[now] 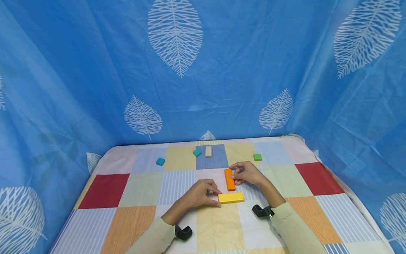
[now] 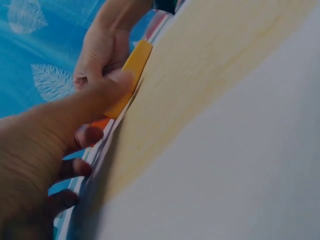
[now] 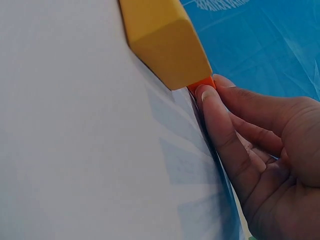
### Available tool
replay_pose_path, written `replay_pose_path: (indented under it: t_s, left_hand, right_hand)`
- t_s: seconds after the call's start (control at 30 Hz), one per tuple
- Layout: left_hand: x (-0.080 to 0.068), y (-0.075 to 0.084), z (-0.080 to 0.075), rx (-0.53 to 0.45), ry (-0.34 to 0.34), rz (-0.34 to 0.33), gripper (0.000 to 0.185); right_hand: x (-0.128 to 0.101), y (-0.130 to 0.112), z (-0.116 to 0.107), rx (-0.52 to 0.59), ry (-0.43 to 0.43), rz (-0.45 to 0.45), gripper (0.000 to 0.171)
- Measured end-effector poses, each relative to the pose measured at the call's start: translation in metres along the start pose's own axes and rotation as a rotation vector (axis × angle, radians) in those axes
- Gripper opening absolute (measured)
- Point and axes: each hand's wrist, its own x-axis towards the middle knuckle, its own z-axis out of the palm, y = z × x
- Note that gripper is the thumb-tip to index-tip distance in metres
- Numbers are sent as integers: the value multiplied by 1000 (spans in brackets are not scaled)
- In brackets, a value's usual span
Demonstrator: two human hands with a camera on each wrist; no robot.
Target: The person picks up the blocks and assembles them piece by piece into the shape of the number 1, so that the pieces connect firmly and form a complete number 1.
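A yellow rectangular block (image 1: pixel 231 197) lies crosswise on the patchwork cloth. My left hand (image 1: pixel 202 193) holds it by its left end, thumb near and index finger beyond; the thumb covers part of the yellow block (image 2: pixel 136 70) in the left wrist view. Just behind it lies an orange block (image 1: pixel 229 180), pointing away from me, its near end close to the yellow one. With thumb and index finger, my right hand (image 1: pixel 246 173) pinches the orange block on its right side and far end. In the right wrist view the yellow block (image 3: pixel 165 42) hides most of the orange block (image 3: pixel 202 84).
Farther back on the cloth (image 1: pixel 136 190) lie a teal block (image 1: pixel 160 161), another teal block (image 1: pixel 197 152), a cream block (image 1: pixel 208 152) and a green block (image 1: pixel 257 157). A blue leaf-print curtain (image 1: pixel 222 88) hangs behind and at both sides of the table.
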Motion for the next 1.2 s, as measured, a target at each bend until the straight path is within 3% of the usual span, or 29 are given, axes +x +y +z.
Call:
replay_pose_path:
  t_s: [0.13,0.33,1.2]
  left_hand:
    - [-2,-3,1,158,26,28,36]
    - [-3,-6,4,199,67,63,36]
    - [-3,-14,4,-44,40,79,28]
  right_hand:
    - [1,2,-1,21,-8,-1,39]
    - [2,2,-1,23,-9,6,37]
    - [-1,0,2,60,-21,23,37]
